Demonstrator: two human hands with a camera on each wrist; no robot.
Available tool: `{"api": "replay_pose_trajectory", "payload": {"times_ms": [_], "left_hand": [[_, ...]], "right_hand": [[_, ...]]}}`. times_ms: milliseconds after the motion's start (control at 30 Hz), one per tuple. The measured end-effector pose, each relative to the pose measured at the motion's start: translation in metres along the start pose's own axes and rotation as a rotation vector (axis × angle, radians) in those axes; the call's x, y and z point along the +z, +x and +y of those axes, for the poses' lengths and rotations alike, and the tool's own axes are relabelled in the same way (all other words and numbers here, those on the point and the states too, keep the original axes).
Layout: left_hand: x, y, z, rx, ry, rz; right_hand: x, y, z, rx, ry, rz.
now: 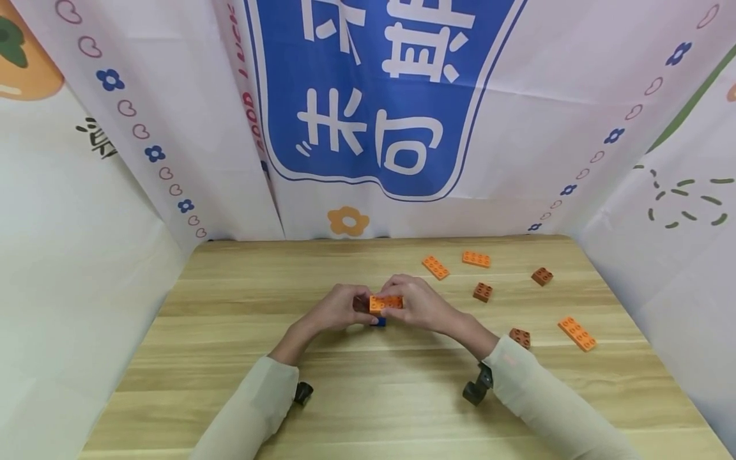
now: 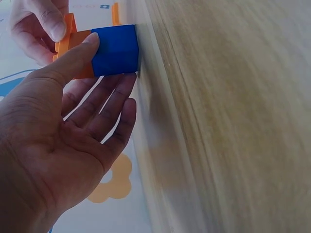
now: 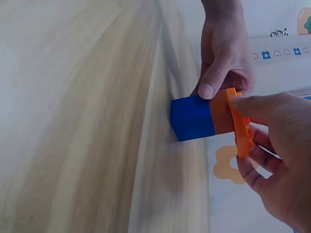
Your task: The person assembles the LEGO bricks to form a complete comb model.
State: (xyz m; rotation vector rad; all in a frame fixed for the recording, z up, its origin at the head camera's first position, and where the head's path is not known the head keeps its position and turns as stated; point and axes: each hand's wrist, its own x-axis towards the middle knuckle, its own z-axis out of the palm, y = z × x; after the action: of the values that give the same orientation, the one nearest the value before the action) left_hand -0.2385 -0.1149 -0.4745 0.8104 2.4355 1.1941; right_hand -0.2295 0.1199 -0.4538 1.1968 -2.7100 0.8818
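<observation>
Nearest the head camera are two pale sleeves, the left sleeve and the right sleeve, reaching in over the wood-grain worktop. Between the hands, near the middle of the worktop, stands a small stack: a blue toy building block at the base, a brown brick on it, and a thin orange studded plate uppermost. The left hand grips the stack, its thumb at the seam between blue and brown and its fingers on the far side, probably to steady the lower pieces against a push from above. The right hand pinches the orange plate between thumb and fingers; the plate overhangs the brick towards that hand, which likely leaves an end free to hold. Whether the plate is fully seated I cannot tell.

Farther out, on the right, lie three loose orange plates and three brown two-by-two bricks, all well apart from the stack. The right sleeve partly covers the closest brick, so that forearm is in its way. The hands hide much of the stack from above. Behind the worktop hangs a printed cloth.
</observation>
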Motion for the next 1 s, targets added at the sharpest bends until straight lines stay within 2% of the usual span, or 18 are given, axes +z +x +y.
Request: {"api": "replay_pose_trajectory", "payload": {"times_ms": [333, 600, 1000], "left_hand": [[0.0, 0.001, 0.002, -0.029, -0.009, 0.003], [0.001, 0.001, 0.002, -0.037, 0.014, 0.01], [0.001, 0.001, 0.002, -0.052, 0.024, 0.013]], "right_hand": [[-0.005, -0.009, 0.009, -0.031, 0.001, 0.083], [-0.017, -0.021, 0.023, -0.017, -0.003, 0.085], [-0.038, -0.041, 0.042, -0.058, -0.014, 0.092]]}}
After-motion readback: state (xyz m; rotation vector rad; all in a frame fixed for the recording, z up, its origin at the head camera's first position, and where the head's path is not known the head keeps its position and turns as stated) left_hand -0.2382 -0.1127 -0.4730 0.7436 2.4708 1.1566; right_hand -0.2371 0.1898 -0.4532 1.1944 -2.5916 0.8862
